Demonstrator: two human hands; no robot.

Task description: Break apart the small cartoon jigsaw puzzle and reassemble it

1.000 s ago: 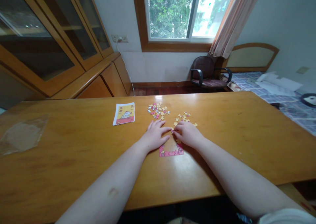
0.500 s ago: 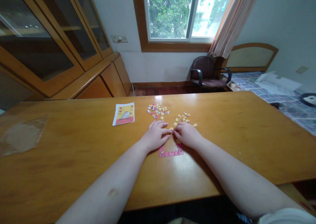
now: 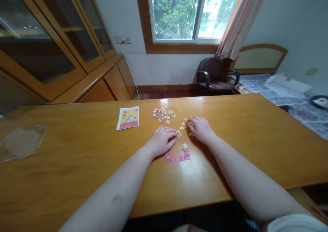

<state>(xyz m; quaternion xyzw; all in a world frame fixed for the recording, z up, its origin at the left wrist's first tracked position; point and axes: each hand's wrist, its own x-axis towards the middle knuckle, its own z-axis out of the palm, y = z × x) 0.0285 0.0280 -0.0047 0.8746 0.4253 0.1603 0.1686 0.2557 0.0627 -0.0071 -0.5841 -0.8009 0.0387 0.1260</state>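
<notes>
My left hand [image 3: 161, 140] lies flat on the wooden table [image 3: 77, 150], fingers spread, its fingertips touching a small yellow puzzle piece [image 3: 178, 133]. Just below it sits the partly joined pink puzzle border [image 3: 177, 157]. My right hand [image 3: 202, 127] rests further out, its fingers curled down onto the group of loose yellow pieces [image 3: 185, 124]; whether it grips one is hidden. A second heap of pink and yellow pieces [image 3: 163, 114] lies beyond both hands.
A picture card [image 3: 128, 117] showing the finished puzzle lies left of the pieces. A clear plastic bag [image 3: 22, 141] is at the table's far left. A dark armchair [image 3: 214, 75] stands behind the table, wooden cabinets [image 3: 64, 44] to the left, and a bed [image 3: 294, 99] to the right.
My right hand has moved away from my left hand, up and to the right onto the loose yellow pieces. The puzzle border's right corner now shows. My left hand stays put.
</notes>
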